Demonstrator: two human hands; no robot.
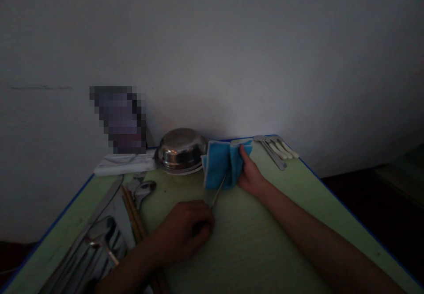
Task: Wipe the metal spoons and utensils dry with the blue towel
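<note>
My left hand (188, 227) is closed around one end of a thin metal utensil (217, 193), low over the middle of the table. The utensil's far end goes into the folds of a blue cloth (217, 163) with a pale edge, so its kind is hidden. My right hand (251, 177) grips the cloth from the right side, thumb up along it. Left of the cloth, an upturned shiny metal bowl (182, 150) sits near the wall. A pair of wooden chopsticks (134, 216) lies beyond my left wrist.
Several utensils with pale handles (280, 148) lie at the table's far right corner. On the left are a large metal spoon (145, 191) and more metal utensils (99, 245). A long white object (124, 165) and a blurred-out upright panel (121, 119) stand along the wall.
</note>
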